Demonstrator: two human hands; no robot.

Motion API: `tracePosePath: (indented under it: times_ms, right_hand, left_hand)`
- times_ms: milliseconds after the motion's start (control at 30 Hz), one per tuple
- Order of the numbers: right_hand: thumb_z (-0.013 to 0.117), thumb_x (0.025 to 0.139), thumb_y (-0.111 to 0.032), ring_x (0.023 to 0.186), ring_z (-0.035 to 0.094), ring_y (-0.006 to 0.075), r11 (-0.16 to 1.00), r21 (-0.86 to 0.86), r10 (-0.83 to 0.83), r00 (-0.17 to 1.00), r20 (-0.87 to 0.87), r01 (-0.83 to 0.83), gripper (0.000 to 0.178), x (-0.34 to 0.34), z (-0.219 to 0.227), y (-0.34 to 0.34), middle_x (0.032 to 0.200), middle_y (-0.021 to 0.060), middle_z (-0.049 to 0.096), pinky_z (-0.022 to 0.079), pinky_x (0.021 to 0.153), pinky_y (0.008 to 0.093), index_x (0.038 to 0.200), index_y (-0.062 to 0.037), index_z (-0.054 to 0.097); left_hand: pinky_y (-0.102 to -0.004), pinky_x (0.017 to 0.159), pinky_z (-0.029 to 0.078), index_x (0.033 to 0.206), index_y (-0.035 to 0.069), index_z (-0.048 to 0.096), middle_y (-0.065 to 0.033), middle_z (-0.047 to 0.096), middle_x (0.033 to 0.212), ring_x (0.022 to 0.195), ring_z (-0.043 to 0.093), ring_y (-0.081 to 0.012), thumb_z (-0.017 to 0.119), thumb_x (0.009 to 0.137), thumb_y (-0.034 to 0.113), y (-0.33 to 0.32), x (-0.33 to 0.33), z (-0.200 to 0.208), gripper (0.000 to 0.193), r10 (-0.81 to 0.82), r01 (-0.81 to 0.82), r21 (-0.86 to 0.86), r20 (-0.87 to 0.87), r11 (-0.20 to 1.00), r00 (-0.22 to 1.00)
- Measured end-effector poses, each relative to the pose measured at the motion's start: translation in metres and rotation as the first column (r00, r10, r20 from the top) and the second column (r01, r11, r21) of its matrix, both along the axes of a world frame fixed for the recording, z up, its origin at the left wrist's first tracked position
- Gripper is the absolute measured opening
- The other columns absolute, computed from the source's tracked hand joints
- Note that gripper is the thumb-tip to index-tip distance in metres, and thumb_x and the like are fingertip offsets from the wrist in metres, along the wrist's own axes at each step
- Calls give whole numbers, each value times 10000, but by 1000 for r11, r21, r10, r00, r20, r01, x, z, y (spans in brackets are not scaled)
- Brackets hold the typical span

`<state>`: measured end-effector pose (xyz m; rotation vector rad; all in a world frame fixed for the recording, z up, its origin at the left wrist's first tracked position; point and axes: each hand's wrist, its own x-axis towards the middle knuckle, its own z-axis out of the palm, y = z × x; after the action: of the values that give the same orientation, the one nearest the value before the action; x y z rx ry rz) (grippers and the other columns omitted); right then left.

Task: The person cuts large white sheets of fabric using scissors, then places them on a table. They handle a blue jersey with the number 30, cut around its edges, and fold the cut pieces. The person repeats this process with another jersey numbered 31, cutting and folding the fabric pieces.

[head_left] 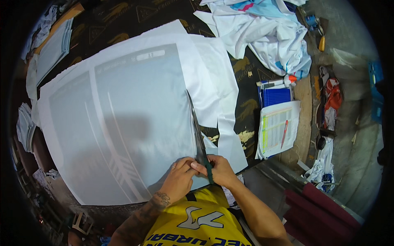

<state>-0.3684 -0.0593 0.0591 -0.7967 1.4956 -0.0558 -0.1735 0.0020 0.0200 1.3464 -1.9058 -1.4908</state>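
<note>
A large grey printed fabric panel (152, 110) with white stripes and chevrons lies flat before me, on top of white fabric. My right hand (221, 171) grips the dark green handles of long scissors (198, 135). Their blades run away from me along the panel's right edge and look nearly closed. Close beside the handles, my left hand (180, 176) has its fingers bent together at the panel's near right edge, pinching the cloth there. The fingertips of both hands almost meet, and the left hand partly hides the cloth.
White fabric offcuts (227, 106) lie right of the panel. Beyond them is a crumpled white and blue fabric heap (262, 37). At the right table edge are a blue box (276, 97) and printed papers (273, 131) with a red pen (284, 134). Folded grey pieces (55, 51) lie far left.
</note>
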Motion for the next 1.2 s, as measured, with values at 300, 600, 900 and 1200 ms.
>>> tracePosePath:
  times_ms: [300, 600, 900, 1200]
  right_hand:
    - [856, 888, -583, 664, 612, 107, 997, 67, 41, 997, 58, -45, 574, 25, -2, -65, 691, 35, 666, 472, 619, 274, 749, -51, 690]
    - [852, 809, -713, 586, 633, 117, 996, 32, 83, 993, -88, -81, 690, 44, -12, -127, 640, 22, 617, 500, 554, 270, 801, -41, 694]
    - [870, 799, -702, 577, 634, 113, 995, -73, 70, 997, -33, -72, 660, 50, -35, -167, 626, 17, 614, 484, 556, 250, 767, -66, 696]
    - [708, 969, -675, 646, 644, 196, 746, 136, 660, 751, -19, -652, 642, -63, 38, -287, 717, 69, 622, 511, 640, 351, 846, -49, 642]
  left_hand:
    - [-495, 1123, 427, 1069, 57, 694, -102, 604, 1298, 1396, 488, -312, 647, 840, -36, -6, 10, -11, 252, -67, 69, 20, -77, 997, 995]
    - [-473, 1131, 423, 1049, 54, 684, -78, 614, 1324, 1391, 487, -292, 637, 820, -30, -11, 14, -14, 249, -65, 73, 69, -114, 995, 991]
    - [-481, 1072, 471, 1073, 43, 701, -97, 653, 1234, 1295, 560, -295, 646, 848, -1, -39, 5, 15, 236, 117, -117, 1, -17, 993, 993]
    - [-502, 1019, 385, 1216, 109, 667, -104, 617, 1230, 1208, 548, -320, 702, 884, 67, -258, 79, -31, 337, 781, -454, -673, 312, 583, 541]
